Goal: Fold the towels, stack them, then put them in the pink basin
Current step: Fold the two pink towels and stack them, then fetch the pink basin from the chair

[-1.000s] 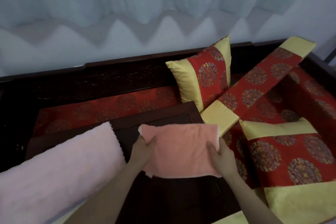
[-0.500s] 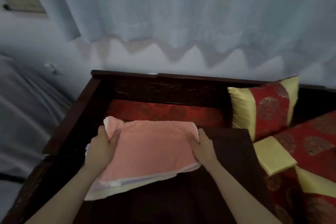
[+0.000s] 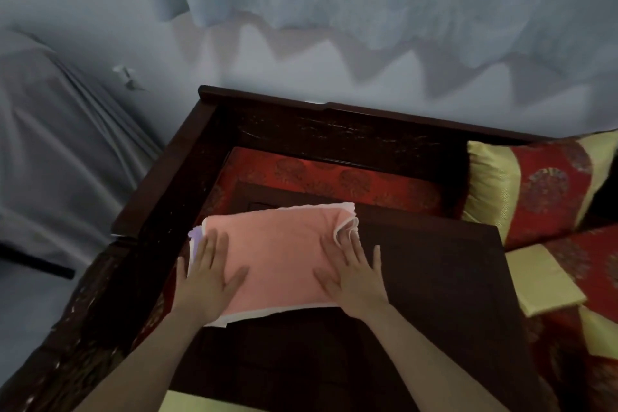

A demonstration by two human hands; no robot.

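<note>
Left hand (image 3: pixel 209 274), right hand (image 3: pixel 351 273): each grip spread flat, pressing folded salmon-pink towel (image 3: pixel 281 251) onto lavender towel (image 3: pixel 195 236) beneath, on dark wooden tabletop (image 3: pixel 434 278); likely smoothing stack, squaring edges.

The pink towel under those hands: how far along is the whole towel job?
Done: the pink towel is folded and lies on top of others, with a lilac towel edge and a white towel edge peeking out beneath, on the dark wooden table. In hand: the left hand and right hand press flat on it. Left: the towels are not in the pink basin, which is out of view.
</note>
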